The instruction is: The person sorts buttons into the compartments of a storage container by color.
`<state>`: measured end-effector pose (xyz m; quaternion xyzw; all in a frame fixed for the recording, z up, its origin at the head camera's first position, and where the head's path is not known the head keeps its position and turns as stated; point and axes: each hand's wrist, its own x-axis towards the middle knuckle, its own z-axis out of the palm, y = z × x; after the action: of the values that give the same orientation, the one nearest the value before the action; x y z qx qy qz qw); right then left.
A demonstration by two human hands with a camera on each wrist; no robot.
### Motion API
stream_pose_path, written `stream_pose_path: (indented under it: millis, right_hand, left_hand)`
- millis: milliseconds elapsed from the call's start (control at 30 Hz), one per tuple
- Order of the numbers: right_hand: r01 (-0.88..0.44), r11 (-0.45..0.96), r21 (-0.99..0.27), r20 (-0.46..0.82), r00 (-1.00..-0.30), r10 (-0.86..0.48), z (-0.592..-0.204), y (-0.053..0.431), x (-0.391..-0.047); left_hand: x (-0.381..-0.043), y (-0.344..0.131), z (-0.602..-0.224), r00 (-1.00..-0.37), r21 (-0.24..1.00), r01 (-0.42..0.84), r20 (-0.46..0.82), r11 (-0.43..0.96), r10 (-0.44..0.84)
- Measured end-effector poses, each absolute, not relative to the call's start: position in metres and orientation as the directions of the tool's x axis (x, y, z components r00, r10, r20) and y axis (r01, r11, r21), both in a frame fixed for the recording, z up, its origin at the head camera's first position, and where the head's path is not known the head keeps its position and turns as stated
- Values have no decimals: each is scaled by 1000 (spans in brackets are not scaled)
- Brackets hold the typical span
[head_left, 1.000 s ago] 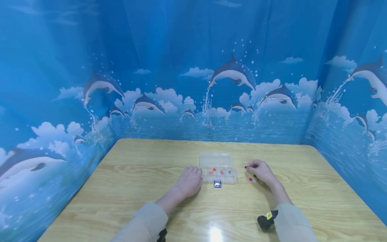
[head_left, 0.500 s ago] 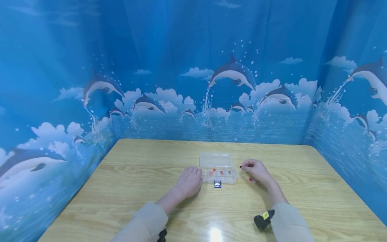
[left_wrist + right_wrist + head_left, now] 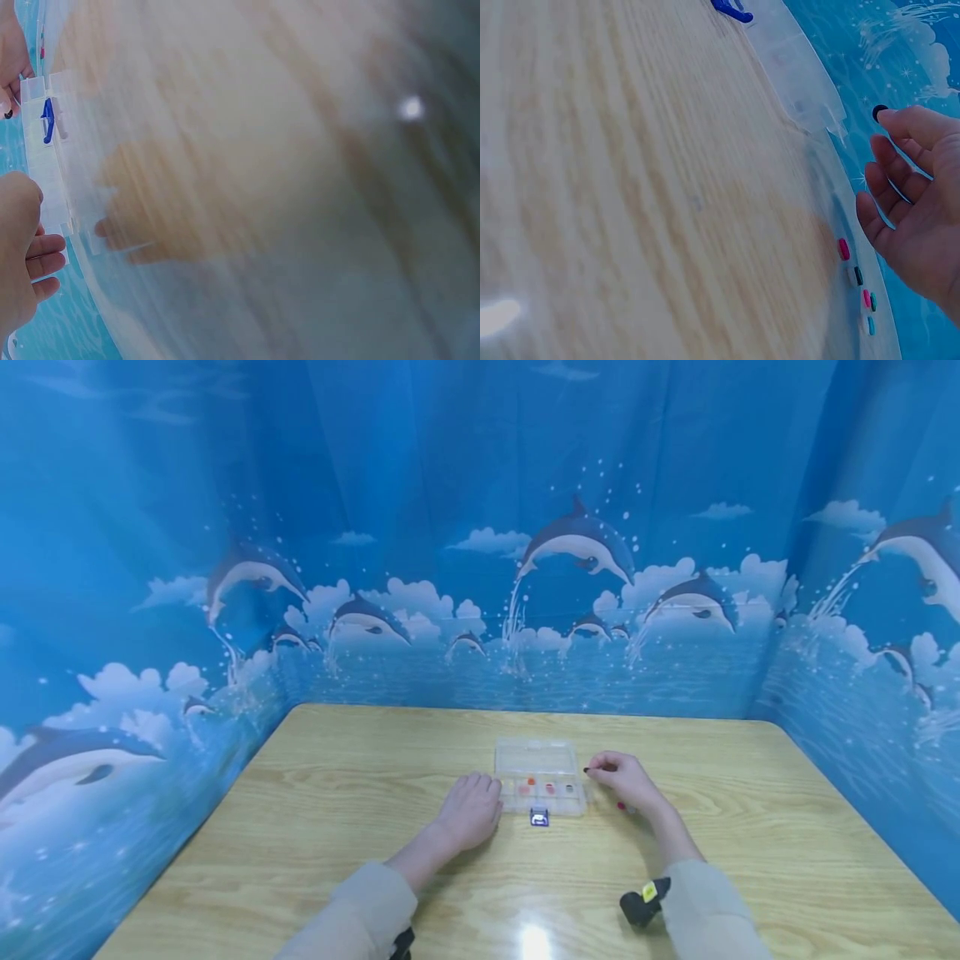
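A clear compartment case [image 3: 551, 802] stands on the table with its lid [image 3: 536, 757] raised at the back. Several small coloured pieces lie in its compartments. At its left end my left hand [image 3: 469, 810] grips the case, thumb and fingers about the corner in the left wrist view. My right hand [image 3: 626, 779] is just beyond the right end, above the table. Between thumb and index finger it pinches a small round black button-like piece [image 3: 879, 113]; the other fingers are loosely bent. A blue latch [image 3: 48, 120] is at the case's front.
Several small button-like pieces, among them a red one [image 3: 844, 249] and a dark one with white [image 3: 857, 276], lie on the wooden table [image 3: 360, 760] below my right hand. A blue dolphin curtain [image 3: 450, 527] surrounds the table's back and sides.
My right hand has moved left with the black piece, from over the loose pieces to the case's right end. The left hand and the case have stayed put.
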<state>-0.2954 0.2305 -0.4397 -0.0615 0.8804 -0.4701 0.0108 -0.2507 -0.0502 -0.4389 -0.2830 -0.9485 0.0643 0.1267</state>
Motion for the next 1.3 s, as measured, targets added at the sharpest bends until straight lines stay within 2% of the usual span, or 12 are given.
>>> stream_pose_path:
  millis: [400, 967, 1300]
  right_hand:
    - [-145, 524, -839, 75, -985, -152, -440, 218, -295]
    - [-125, 541, -832, 69, -990, -121, -442, 216, -295]
    - [-15, 501, -865, -23, -997, -69, -439, 230, -292]
  left_hand:
    - [-251, -52, -440, -801, -188, 527, 218, 829, 558]
    - [-251, -52, -439, -797, -181, 534, 218, 826, 564]
    - [-250, -52, -438, -796, -177, 536, 222, 826, 564]
